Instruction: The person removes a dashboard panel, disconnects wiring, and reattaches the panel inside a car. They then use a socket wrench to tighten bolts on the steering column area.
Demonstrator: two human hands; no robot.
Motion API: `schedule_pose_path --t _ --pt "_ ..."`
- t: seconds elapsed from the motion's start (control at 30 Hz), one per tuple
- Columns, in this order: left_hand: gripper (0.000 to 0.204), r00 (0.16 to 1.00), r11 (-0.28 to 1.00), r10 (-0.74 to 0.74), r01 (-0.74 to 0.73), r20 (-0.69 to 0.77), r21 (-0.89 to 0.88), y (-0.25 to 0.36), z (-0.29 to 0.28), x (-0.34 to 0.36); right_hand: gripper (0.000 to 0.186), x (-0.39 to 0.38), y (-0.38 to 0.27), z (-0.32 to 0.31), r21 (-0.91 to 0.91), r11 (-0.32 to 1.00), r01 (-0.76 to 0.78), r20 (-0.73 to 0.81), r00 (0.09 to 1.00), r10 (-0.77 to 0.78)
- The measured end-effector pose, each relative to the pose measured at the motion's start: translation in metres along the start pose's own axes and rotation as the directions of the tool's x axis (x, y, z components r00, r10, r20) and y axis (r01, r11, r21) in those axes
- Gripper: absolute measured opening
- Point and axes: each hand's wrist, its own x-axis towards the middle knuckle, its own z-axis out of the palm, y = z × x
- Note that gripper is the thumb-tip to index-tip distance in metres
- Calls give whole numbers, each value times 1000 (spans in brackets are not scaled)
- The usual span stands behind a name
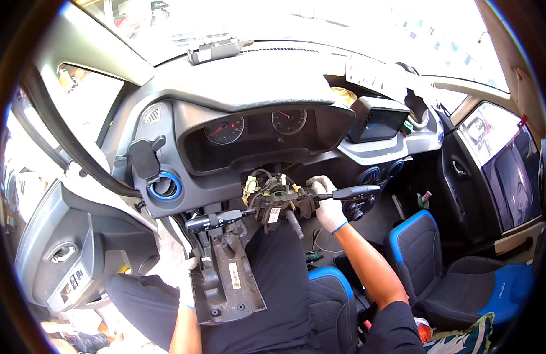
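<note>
Two gloved hands (330, 215) — left on grey cover (243, 297), right at black stalk (356, 192)

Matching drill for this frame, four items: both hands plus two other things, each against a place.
Column 1
1. Left hand
2. Right hand
3. Phone holder
4. Loose trim piece

Column 2
A. on top of the dashboard, near the windshield
B. at the left edge of the long plastic cover
C. by the round, blue-ringed vent at the dashboard's left end
D. at the inner end of the right stalk

Pairs: 1-B, 2-D, 3-C, 4-A
</note>
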Motion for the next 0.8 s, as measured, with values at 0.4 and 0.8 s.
schedule_pose_path --t 0.4,0.8 --pt "38 986 988 -84 102 145 -119 -4 43 37 30 27 12 -47 -14 984 -178 -220 961 170" --pt "22 913 936 -302 339 273 -99 -23 157 42 38 -238 76 -154 -674 494 -550 -436 835 336"
